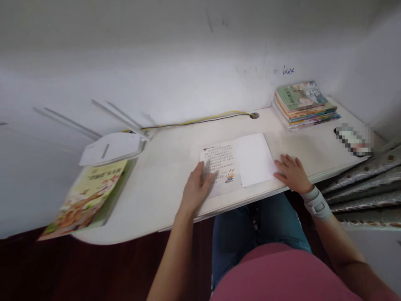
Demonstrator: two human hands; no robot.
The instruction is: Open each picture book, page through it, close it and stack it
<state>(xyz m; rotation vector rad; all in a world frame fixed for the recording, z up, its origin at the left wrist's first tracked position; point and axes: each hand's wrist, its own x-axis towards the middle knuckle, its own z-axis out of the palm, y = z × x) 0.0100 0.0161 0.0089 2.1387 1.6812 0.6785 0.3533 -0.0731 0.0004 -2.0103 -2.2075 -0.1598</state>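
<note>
My left hand (pixel 196 188) lies flat on a printed page (pixel 221 161) of Chinese text with a small cartoon rabbit (pixel 229 176) near its lower edge. A blank white sheet (pixel 253 159) covers the page's right part. My right hand (pixel 290 172) rests with spread fingers on the white desk (pixel 163 155), its fingertips at the sheet's lower right corner. Neither hand grips anything. A grey wrist brace (pixel 317 204) wraps my right wrist.
A picture book (pixel 84 197) overhangs the desk's left edge, below a white lamp base (pixel 111 148). Several stacked books (pixel 305 106) stand at the back right, near a pixelated phone-like object (pixel 354 139). A cable (pixel 194 120) runs along the wall.
</note>
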